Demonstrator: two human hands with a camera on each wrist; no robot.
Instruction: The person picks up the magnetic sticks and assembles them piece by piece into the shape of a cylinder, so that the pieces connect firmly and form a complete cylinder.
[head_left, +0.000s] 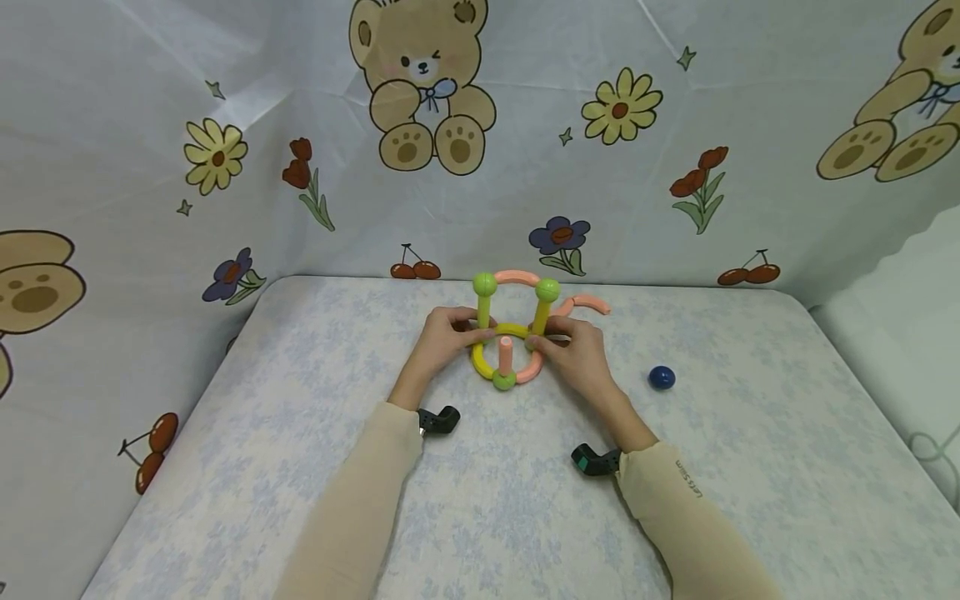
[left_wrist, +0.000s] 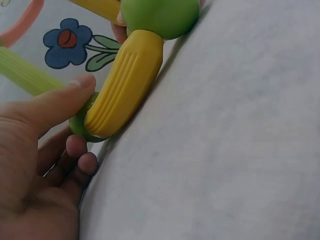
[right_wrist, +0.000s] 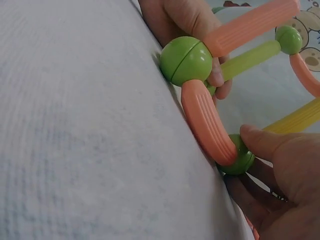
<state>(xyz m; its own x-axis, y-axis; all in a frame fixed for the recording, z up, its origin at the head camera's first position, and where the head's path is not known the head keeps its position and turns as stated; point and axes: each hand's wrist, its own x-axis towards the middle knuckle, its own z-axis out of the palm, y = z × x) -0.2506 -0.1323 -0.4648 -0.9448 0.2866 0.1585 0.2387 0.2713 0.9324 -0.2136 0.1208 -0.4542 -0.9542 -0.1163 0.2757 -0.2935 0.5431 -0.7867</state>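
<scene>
A toy frame of magnetic rods and green balls stands on the table in front of both hands. Its base ring has a yellow curved rod [left_wrist: 127,85], a pink curved rod [right_wrist: 207,122] and a front green ball [head_left: 504,381] bearing an upright pink rod [head_left: 506,357]. At the back, a light green rod [head_left: 483,313] and a yellow rod [head_left: 541,318] rise to green balls joined by a pink arch [head_left: 516,276]. My left hand [head_left: 447,336] pinches the left base ball [left_wrist: 78,124]; my right hand [head_left: 576,354] pinches the right base ball [right_wrist: 243,156].
Behind my right hand lie loose pink curved rods [head_left: 592,302]. A dark blue ball [head_left: 662,377] sits on the table [head_left: 720,467] to the right. A printed cloth [head_left: 510,192] hangs along the table's back edge.
</scene>
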